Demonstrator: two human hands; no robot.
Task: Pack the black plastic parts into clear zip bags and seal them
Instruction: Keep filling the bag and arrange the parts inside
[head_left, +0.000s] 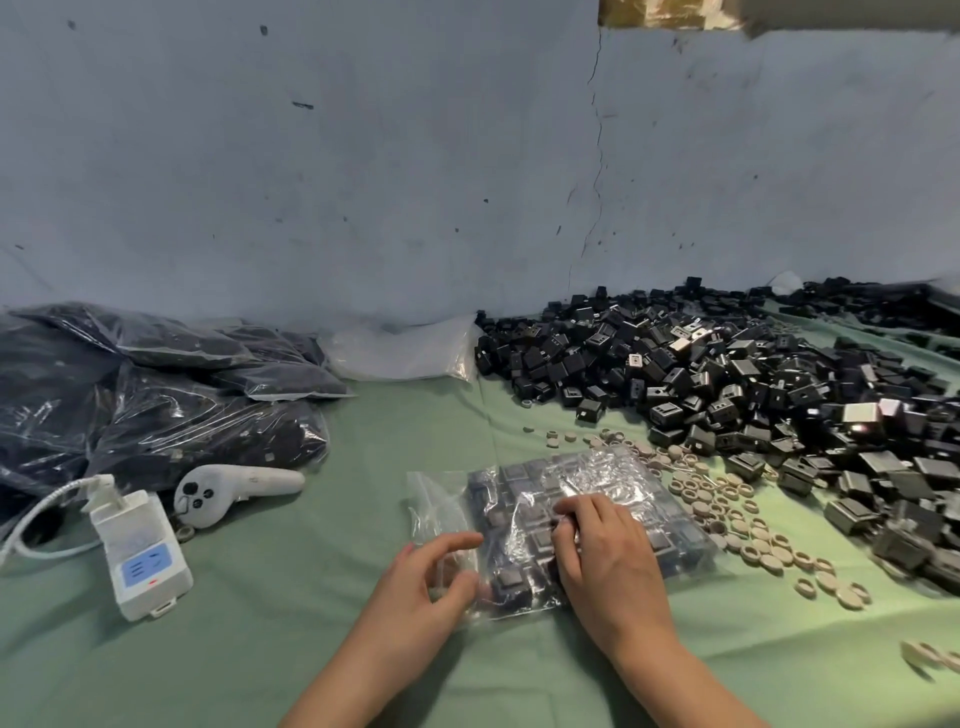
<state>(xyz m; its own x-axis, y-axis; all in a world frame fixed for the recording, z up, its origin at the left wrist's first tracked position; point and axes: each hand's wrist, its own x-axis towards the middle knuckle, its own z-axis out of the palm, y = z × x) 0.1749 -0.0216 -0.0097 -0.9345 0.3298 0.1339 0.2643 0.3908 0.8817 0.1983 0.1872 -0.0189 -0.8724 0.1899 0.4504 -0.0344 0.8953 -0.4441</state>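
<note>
Partly, the right hand (605, 545) covers black parts (540, 538) inside the zip bag (602, 480).

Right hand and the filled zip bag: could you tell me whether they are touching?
Touching. The head view shows the right hand lying on the zip bag, curled fingertips on its plastic.

Zip bag (597, 478) in work, near centre: 1. Hands: 2 — left hand (436, 571), right hand (605, 545). Filled bags (156, 395), far left: several, overlapping, exact number unclear. Empty-bag stack (400, 353), far centre: 1. Black parts (727, 374), right heap — too many to count. Beige rings (727, 499) beside it: dozens. White socket block (140, 551): 1. White controller (228, 488): 1.
</note>
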